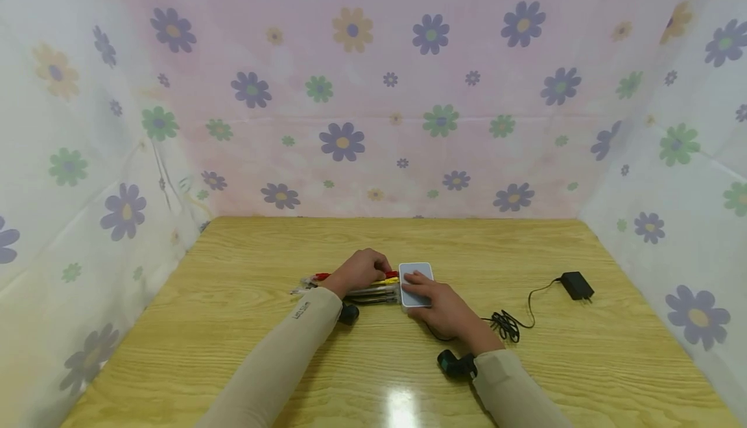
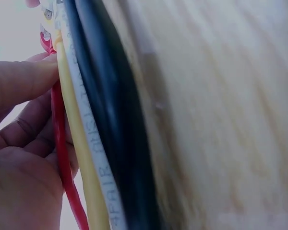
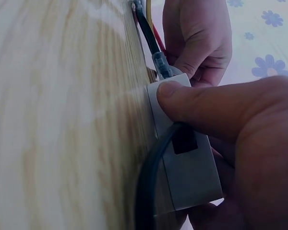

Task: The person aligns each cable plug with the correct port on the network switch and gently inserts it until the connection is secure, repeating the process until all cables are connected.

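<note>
A small white network switch lies on the wooden table, with several network cables at its left side. My right hand holds it, fingers over the top and thumb against the side wall beside a black power cord. My left hand pinches the red cable close to its plug by the switch. Alongside run a yellow cable, a white printed cable and dark cables. In the right wrist view a clear plug meets the switch's end. My left hand partly hides the red plug.
To the right, a black power adapter lies on the table, its cord coiled in a bundle. Loose cable ends lie left of the left hand. Flower-patterned cloth surrounds the table's back and sides.
</note>
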A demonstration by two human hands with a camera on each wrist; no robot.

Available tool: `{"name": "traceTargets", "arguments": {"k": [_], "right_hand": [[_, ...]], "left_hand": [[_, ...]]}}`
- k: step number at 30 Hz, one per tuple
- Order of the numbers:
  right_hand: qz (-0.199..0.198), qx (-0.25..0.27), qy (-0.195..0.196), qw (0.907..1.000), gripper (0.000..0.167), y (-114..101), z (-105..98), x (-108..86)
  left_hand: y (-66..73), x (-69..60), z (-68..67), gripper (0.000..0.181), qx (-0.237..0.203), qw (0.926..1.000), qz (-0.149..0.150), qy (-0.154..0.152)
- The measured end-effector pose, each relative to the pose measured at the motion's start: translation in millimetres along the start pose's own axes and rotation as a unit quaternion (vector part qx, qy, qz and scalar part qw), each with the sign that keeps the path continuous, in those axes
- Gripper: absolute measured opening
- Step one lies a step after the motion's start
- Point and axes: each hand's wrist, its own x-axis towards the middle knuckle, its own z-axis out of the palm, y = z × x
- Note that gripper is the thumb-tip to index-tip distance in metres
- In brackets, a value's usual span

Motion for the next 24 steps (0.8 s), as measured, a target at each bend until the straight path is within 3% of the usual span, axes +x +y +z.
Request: {"name": "traceTargets", "arguments": {"k": [11, 18, 24], "right_hand": [[-0.012, -0.028, 0.004, 0.9995, 0.052, 0.5, 0.7, -1.6], [0.004, -0.068, 0.016, 0.9976, 0.056, 4.6, -10.5, -4.0], [-0.007, -0.119, 0.069, 0.9904, 0.057, 4.3, -30.0, -10.8]], "left_hand": [[1.8, -1.1, 4.4, 0.015, 0.04, 0.9992, 0.006, 0.004], [12.0, -12.8, -8.2, 0.025, 0.075, 0.997, 0.003, 0.016], [14.2, -30.3, -24.0, 0.028, 0.097, 0.9934, -0.019, 0.058]]}}
